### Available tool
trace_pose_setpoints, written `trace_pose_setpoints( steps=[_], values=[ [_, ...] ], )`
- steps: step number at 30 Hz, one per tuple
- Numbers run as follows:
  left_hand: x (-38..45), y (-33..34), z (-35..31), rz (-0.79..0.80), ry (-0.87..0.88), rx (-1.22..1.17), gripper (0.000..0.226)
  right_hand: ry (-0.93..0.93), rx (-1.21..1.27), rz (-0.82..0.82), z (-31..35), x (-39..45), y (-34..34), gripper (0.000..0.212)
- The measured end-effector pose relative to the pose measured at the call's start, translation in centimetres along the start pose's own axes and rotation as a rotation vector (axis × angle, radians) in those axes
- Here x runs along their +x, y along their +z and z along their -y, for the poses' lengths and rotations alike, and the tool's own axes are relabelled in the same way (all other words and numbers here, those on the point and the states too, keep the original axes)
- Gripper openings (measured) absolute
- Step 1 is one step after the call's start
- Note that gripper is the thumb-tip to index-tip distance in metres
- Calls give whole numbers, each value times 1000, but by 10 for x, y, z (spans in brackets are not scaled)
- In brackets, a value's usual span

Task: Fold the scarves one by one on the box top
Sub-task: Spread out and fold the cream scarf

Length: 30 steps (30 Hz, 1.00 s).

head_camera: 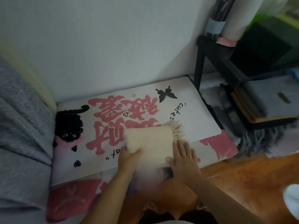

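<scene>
Cream wool: cream scarf [149,141] lies folded into a compact block on the near part of the box top [197,113]; its fringe [176,129] points toward the far right.
Left hand: left hand [129,156] grips the near-left corner of the fold, thumb curled over the top; fingers hidden beneath.
Right hand: right hand [183,156] rests flat on the near-right edge, fingers straight and spread; pinching nothing.
Key relation: the block sits just ahead of both hands, long axis running left to right between them; both touch it, so neither must reach; the fringed end lies on the right hand's side.
Judgement: the fold looks nearly done; a last pressing or lifting away seems next.
Surface: printed mat with pink brush characters, a black cat [68,126] and a butterfly [165,94]; flat, but blur hides detail.
Room: pale wall behind; grey blanket [21,113] at left; black shelf frame [210,62] at right; wooden floor [242,178] beside.
</scene>
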<state>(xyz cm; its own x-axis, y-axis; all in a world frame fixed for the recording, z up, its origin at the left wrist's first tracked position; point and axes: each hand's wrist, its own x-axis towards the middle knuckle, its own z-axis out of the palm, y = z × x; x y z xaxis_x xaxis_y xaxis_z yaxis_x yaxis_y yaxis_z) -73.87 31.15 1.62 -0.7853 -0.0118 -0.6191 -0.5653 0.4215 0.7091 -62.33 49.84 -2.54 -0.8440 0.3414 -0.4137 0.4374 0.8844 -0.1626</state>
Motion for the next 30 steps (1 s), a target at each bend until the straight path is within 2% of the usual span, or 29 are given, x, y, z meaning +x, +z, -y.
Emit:
trace_pose_setpoints(
  steps=[1,4,6,7,8,9,11,13,16,19,21,23,25,27,30],
  values=[
    [-6,-2,-5,-22,2,-26,49,37,27,9,-1,-6,-11,84],
    [-46,-6,-32,-88,108,-149,46,10,368,-142,15,-35,-60,63],
    [-86,-3,-59,-80,228,-191,47,-187,683,-91,37,-56,-97,69],
    [-107,-1,-75,-44,273,-208,45,-320,770,-18,49,-64,-110,82],
    [-124,1,-87,22,288,-219,45,-436,770,7,55,-68,-117,98],
    [-136,2,-98,88,279,-256,47,-521,718,-39,57,-69,-121,109],
    [-141,1,-108,161,236,-330,46,-560,533,-241,49,-65,-126,116],
    [-140,3,-108,139,268,-278,42,-514,373,-424,46,-66,-129,111],
    [-153,17,-108,88,334,-209,37,-387,308,-664,56,-79,-125,97],
    [-172,27,-115,161,374,-113,26,-340,325,-761,41,-83,-123,83],
    [-173,22,-114,231,443,45,22,-249,549,-738,13,-82,-140,64],
    [-172,13,-114,215,540,71,24,-164,901,-628,-20,-84,-166,40],
    [-159,10,-113,181,590,73,47,-147,1226,-454,-53,-90,-187,32],
    [-145,15,-111,310,536,111,74,-134,1510,-244,-84,-96,-202,33],
    [-142,42,-105,616,413,117,94,-122,1756,-49,-121,-96,-217,36]
  ],
)
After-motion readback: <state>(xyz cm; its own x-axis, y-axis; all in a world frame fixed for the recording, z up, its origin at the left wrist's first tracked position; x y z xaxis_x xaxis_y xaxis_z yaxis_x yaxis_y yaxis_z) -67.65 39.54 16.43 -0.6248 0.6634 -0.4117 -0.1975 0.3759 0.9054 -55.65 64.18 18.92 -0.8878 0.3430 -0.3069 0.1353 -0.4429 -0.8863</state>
